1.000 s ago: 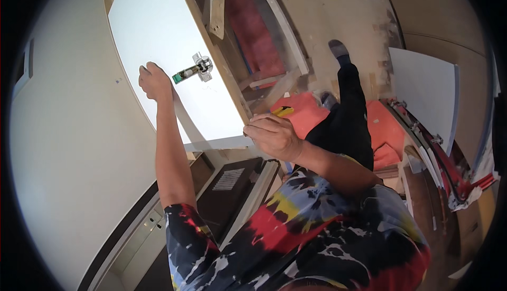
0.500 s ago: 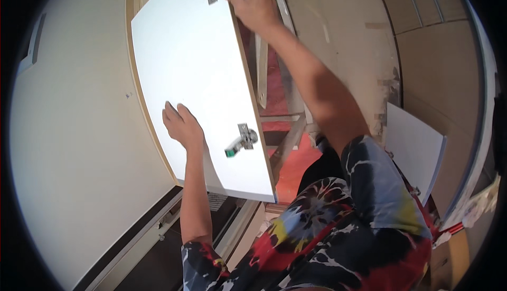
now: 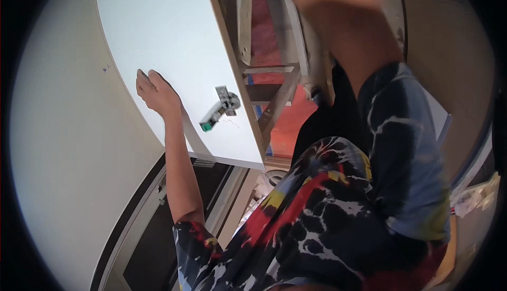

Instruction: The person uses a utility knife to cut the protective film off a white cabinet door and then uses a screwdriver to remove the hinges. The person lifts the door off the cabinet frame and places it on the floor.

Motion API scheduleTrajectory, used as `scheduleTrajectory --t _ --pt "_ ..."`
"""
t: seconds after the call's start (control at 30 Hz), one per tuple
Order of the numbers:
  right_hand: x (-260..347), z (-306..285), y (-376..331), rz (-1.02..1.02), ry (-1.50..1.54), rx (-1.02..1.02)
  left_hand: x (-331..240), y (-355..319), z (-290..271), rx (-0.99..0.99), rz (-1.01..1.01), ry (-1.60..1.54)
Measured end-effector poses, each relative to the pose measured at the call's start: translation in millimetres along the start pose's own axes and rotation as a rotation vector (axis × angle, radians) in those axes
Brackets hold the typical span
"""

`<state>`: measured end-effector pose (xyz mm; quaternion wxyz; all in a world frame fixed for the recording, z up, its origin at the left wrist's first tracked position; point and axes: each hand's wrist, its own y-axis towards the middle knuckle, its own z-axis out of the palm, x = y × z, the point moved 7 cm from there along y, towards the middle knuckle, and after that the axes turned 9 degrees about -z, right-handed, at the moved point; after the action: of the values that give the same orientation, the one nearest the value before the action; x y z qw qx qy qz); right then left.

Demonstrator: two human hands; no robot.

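A white cabinet door panel [image 3: 174, 32] with a wood-coloured edge lies before me. My left hand [image 3: 158, 95] rests on it near its left side, fingers apart and slightly bent, holding nothing. A metal hinge [image 3: 226, 102] with a green end sits near the panel's near right corner, right of that hand. My right forearm [image 3: 343, 13] reaches up past the top edge of the picture, smeared by motion. The right hand itself is out of sight, so what it holds or touches does not show.
A wooden support frame [image 3: 272, 87] stands beside the panel, over a red floor covering [image 3: 290, 135]. A large pale panel [image 3: 58, 111] fills the left side. Dark panels in a light frame [image 3: 153, 248] lie at lower left. Another white board [image 3: 437, 112] is partly hidden behind my right sleeve.
My right hand has left the panel's far right edge and gone out at the top. The view has shifted, so the far hinge is out of sight. My left hand stays on the panel.
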<state>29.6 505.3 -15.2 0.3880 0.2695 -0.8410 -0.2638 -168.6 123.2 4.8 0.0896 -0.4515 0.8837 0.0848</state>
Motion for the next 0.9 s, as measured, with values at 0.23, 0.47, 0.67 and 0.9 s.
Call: scheduleTrajectory --t 0.23,0.47,0.67,0.9 --pt "102.8 -70.0 -153.6 0.017 0.221 -0.018 -4.6 9.0 4.6 0.006 0.017 0.070" --pt "231.4 -169.4 -311.5 -0.029 0.361 0.082 -0.8 13.2 1.2 0.006 -0.033 0.107" --pt "296.7 -220.9 -389.7 0.058 0.401 0.271 4.8 21.9 7.2 0.056 -0.062 0.113" --pt "209.2 -152.8 -300.6 0.072 0.353 0.005 -3.8 7.5 3.3 0.013 -0.022 0.086"
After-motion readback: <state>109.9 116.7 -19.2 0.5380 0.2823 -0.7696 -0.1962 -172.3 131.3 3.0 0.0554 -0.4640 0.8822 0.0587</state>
